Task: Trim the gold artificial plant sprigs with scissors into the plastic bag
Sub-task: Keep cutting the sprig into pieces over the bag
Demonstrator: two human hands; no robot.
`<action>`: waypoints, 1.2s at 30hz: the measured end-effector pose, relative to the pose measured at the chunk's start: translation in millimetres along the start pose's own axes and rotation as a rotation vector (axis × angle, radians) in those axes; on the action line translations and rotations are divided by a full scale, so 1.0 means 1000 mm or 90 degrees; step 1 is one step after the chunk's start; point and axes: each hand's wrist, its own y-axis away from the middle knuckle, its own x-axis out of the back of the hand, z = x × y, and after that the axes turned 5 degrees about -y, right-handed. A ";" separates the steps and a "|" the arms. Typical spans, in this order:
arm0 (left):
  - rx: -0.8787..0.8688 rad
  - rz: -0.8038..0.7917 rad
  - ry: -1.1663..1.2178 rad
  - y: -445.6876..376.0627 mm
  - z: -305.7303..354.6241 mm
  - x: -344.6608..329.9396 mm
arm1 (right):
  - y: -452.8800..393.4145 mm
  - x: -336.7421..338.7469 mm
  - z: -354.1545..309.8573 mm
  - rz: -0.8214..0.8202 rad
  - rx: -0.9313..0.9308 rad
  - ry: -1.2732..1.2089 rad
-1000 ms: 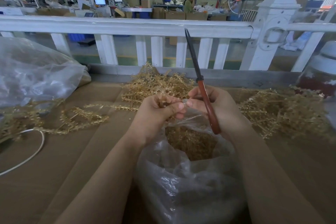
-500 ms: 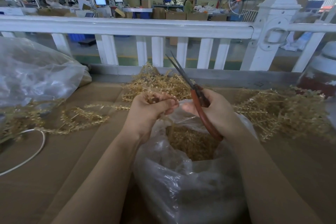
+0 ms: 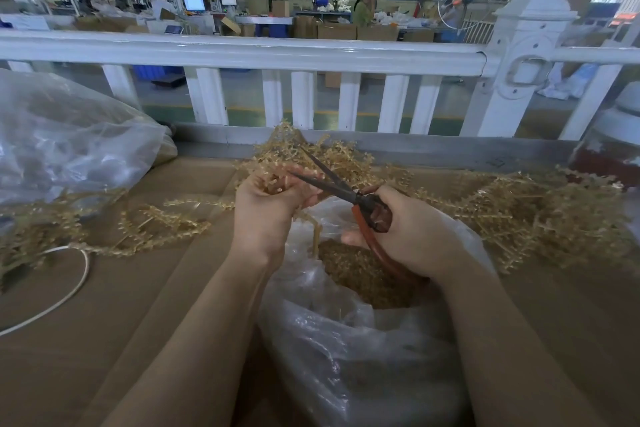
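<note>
Head view, mid-frame: left hand pinching gold artificial sprig; right hand gripping red-handled scissors, blades apart. Clear plastic bag part-filled; uncut gold sprig piles remaining.

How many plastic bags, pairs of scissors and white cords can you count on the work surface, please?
Clear plastic bags: 2, the open bag between the arms and a second bag at far left.
Scissors: 1, the red-handled scissors held in the right hand.
White cords: 1, the white cord at left.
Total: 4
</note>
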 end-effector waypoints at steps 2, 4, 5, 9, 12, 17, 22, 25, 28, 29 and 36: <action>-0.015 -0.009 -0.004 0.000 -0.001 -0.001 | 0.000 -0.001 0.002 0.010 -0.004 0.028; -0.019 -0.011 -0.001 0.001 -0.002 -0.001 | 0.000 -0.002 0.003 0.017 -0.002 0.036; -0.020 -0.012 0.001 0.001 -0.003 0.000 | 0.000 -0.002 0.004 0.020 0.001 0.037; -0.030 -0.024 0.014 0.001 -0.003 0.001 | -0.002 -0.004 0.006 0.031 -0.002 0.045; -0.037 -0.029 0.022 0.002 -0.004 0.001 | -0.003 -0.005 0.008 0.041 -0.007 0.065; -0.029 -0.013 0.024 0.000 -0.007 0.002 | -0.003 -0.006 0.009 0.067 0.007 0.091; -0.026 -0.017 0.027 -0.002 -0.007 0.005 | -0.003 -0.009 0.012 0.093 0.012 0.107; -0.027 -0.019 0.019 -0.003 -0.007 0.006 | -0.003 -0.009 0.013 0.094 0.017 0.096; -0.023 -0.025 0.013 -0.003 -0.006 0.007 | -0.001 -0.008 0.011 0.095 0.021 0.086; -0.023 -0.031 0.013 -0.003 -0.006 0.007 | 0.000 -0.008 0.011 0.097 0.020 0.083; -0.003 -0.044 -0.003 -0.007 -0.009 0.011 | -0.001 -0.007 0.011 0.104 0.024 0.093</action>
